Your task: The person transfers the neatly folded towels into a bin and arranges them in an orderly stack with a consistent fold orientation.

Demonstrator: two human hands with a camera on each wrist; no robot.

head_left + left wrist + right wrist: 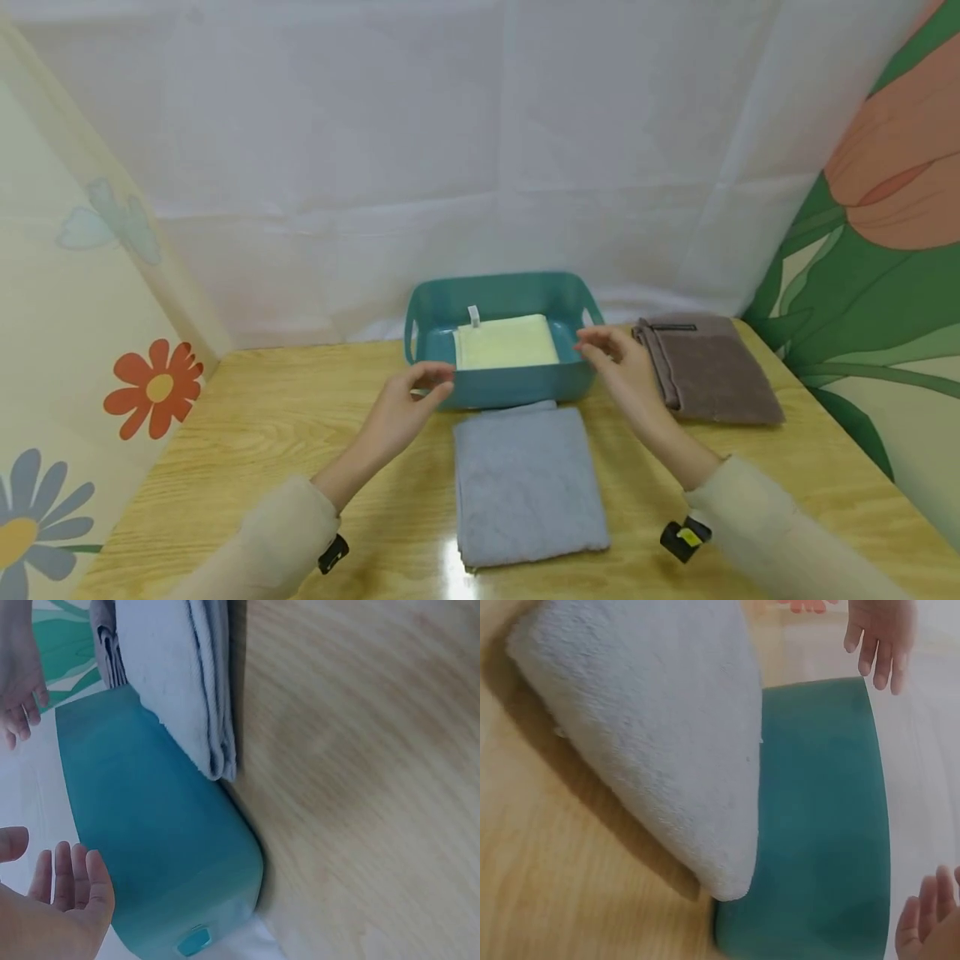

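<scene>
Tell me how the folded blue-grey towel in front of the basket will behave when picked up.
The blue-grey towel would probably sag and unfold if lifted by one corner, being layered cloth. Its fuzzy pile suggests it won't be slippery. Lying flat, it seems unlikely to roll.

The left hand (pixel 60 922) lies at 8 o'clock, thumb apart, its fingers (pixel 64 877) pointing toward 12 and overlapping the edge of a teal basket (pixel 161 832) in view. At 11, a folded grey towel (pixel 172 675) partly hides the basket. The right hand (pixel 18 675) hangs at 10. Wood-grained bench (pixel 367 787) spreads from 12 to 5.
</scene>
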